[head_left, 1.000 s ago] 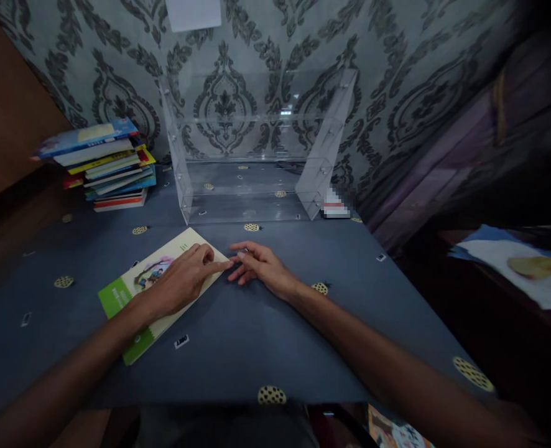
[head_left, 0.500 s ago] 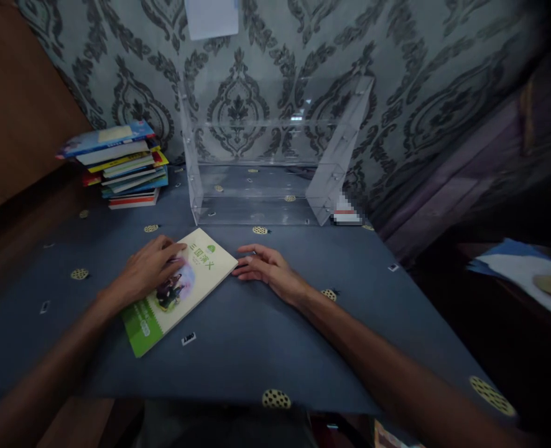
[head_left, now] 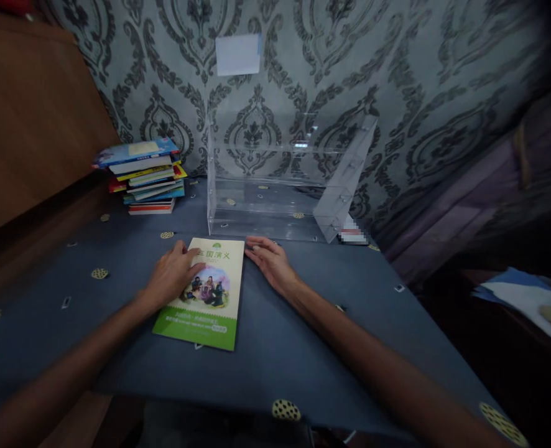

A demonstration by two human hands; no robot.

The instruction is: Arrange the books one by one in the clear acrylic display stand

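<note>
A cream and green book [head_left: 210, 292] with a picture on its cover lies flat on the dark blue tablecloth. On its upper left part rests my left hand [head_left: 173, 272], palm down, thumb and fingers apart over the cover. My right hand [head_left: 272, 261] is beside the book's upper right corner, fingertips at its edge, fingers stretched out and not wrapped round anything. Behind the book stands a clear acrylic rack [head_left: 322, 211] with tiers.
A stack of books [head_left: 149, 177] stands at the back left beside a brown wooden panel [head_left: 33, 118]. A white object [head_left: 352, 235], partly pixelated, is right of the rack. Papers [head_left: 527, 298] lie at the far right, beyond the table edge.
The book has turned from a slant to nearly upright in the view, with my left hand still on it. The camera view has shifted, so the rack and stack appear lower and further right.
</note>
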